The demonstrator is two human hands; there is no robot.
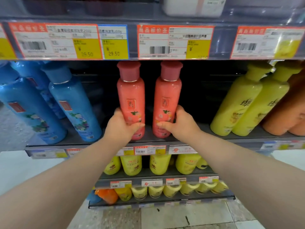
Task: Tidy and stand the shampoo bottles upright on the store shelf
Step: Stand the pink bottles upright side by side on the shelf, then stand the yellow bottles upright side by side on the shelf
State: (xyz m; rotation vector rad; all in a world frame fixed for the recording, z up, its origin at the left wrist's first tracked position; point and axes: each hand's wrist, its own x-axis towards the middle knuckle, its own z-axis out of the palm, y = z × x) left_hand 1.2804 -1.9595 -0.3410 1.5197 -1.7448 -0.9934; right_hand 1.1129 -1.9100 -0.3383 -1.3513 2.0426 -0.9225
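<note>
Two yellow price tags (87,48) apparently read 29.50.

The shelf (115,142) carries two pink bottles (131,96) upright between my fingers (130,125) — one in each grip. Left of my left hand (120,126) stand blue bottles (74,109); right of my right hand (179,124) — yellow bottles (239,103), then orange bottles (283,113).

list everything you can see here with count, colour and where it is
pink bottles: 2, upright, middle of main shelf, one in each hand
blue bottles: at least 3, left of the pink
yellow-green bottles: 2, right of the pink
orange bottles: at least 1, far right
yellow bottles: several, lower shelves
price tags: red, white and yellow, on shelf edges
left hand: grips left pink bottle
right hand: grips right pink bottle
</note>
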